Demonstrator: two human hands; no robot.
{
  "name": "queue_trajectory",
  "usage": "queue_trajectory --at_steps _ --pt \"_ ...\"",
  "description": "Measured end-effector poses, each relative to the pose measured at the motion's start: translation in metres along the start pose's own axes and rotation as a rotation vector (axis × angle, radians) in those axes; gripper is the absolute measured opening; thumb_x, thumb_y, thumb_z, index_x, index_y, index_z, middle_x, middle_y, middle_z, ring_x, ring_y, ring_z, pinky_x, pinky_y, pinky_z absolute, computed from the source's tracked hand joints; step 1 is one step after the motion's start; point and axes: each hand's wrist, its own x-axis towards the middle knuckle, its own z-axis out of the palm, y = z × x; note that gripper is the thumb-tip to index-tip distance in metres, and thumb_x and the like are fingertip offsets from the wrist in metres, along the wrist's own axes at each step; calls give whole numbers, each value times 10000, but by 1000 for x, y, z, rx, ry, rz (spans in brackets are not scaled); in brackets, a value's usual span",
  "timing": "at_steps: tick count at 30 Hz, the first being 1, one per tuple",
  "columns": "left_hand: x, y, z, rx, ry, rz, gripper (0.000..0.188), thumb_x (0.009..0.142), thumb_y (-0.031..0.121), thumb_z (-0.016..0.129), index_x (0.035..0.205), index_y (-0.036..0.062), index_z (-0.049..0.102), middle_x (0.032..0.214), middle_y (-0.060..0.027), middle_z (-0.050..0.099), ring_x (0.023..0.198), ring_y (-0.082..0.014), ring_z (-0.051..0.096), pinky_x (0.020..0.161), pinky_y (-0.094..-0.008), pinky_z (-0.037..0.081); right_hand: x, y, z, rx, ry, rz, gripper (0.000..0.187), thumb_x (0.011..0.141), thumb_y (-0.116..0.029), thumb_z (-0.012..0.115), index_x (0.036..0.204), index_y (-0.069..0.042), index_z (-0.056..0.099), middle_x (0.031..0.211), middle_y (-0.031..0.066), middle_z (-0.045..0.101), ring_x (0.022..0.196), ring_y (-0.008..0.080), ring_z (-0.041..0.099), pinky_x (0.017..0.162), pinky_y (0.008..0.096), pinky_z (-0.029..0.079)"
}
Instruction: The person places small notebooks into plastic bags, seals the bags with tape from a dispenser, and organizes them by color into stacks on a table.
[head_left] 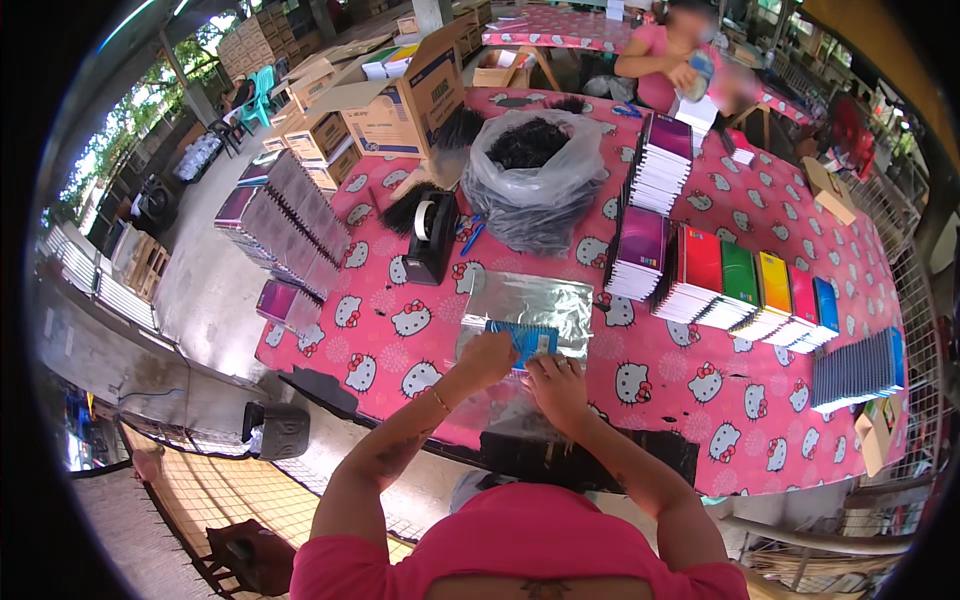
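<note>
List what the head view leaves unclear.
In the head view:
- Blue notebook: partly hidden by the left hand and right hand.
- Black contents of the bag: too small to tell apart.
- Item in the co-worker's hand: too blurred to name.
- Carton's depths: hidden by its walls.

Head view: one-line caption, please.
Left hand and right hand at a blue notebook and clear plastic on a pink tablecloth.

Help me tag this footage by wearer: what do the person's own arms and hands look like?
Both arms come out of short, bright pink sleeves, with bare forearms. The left forearm has dark tattoo marks and a thin gold-coloured bracelet at the wrist. Left hand and right hand are ungloved; a right finger seems to wear a ring.
</note>
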Motion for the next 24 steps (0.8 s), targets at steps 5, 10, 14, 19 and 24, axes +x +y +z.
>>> queue_trajectory --at_steps 5,10,14,19,24 --pt "-8 -9 -8 130 86 -1 543 796 456 735 1053 19 539 844 -202 670 847 -396 662 740 -535 471 9 -2 -28 28 -38 1 473 818 -393 688 1202 -124 630 1098 111 570 1035 292 578 857 447 435" --pt "-30 3 -29 281 44 35 543 791 397 760 1152 55 543 1139 -174 631 1064 -335 603 863 -512 433 12 5 -19 36 -214 57 415 870 -358 644 1243 -177 636 1141 97 572 1051 289 579 853 482 446" --pt "-45 -3 22 67 461 474 494 810 317 728 1199 60 564 1128 -159 592 1039 -327 570 916 -513 431 61 27 -1 15 -150 143 389 894 -381 616 1210 -158 661 1129 93 632 1047 293 612 872 481 472" --pt "-71 25 11 190 560 463 426 839 214 688 1219 54 583 1165 -150 577 1075 -320 553 976 -459 427 94 86 28 521 -667 247 611 945 -592 492 1298 -107 611 1198 168 670 1113 319 630 944 413 481" --pt "-51 20 21 61 480 608 439 873 132 638 1290 47 532 1250 -145 561 1173 -340 539 969 -449 452 96 149 19 635 -836 389 687 949 -672 409 1327 -133 607 1164 166 682 1073 248 638 882 383 506"
